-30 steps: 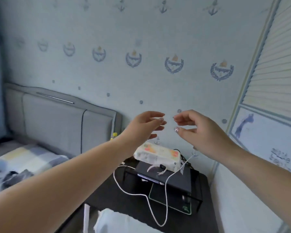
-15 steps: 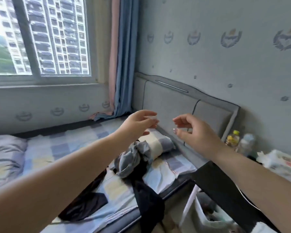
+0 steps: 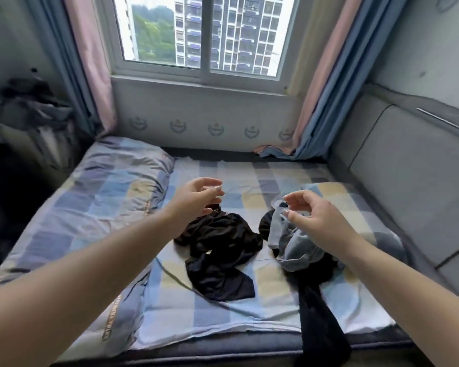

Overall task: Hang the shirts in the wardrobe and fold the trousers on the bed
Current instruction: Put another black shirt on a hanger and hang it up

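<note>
A crumpled black garment lies in the middle of the checked bed sheet. To its right is a grey-blue garment bunched on top of another black garment that hangs over the bed's front edge. My left hand hovers above the far end of the black garment, fingers loosely curled, holding nothing. My right hand hovers over the grey-blue garment with relaxed, slightly bent fingers, also empty. Which pieces are shirts or trousers cannot be told.
A folded checked quilt covers the bed's left side. A grey padded headboard runs along the right. Behind the bed are a window and pink-blue curtains. Dark clothes are heaped on something at the left.
The view has swung left from the bedside table and wall to the bed and window. Both hands stay raised in front, empty, now over the clothes.
</note>
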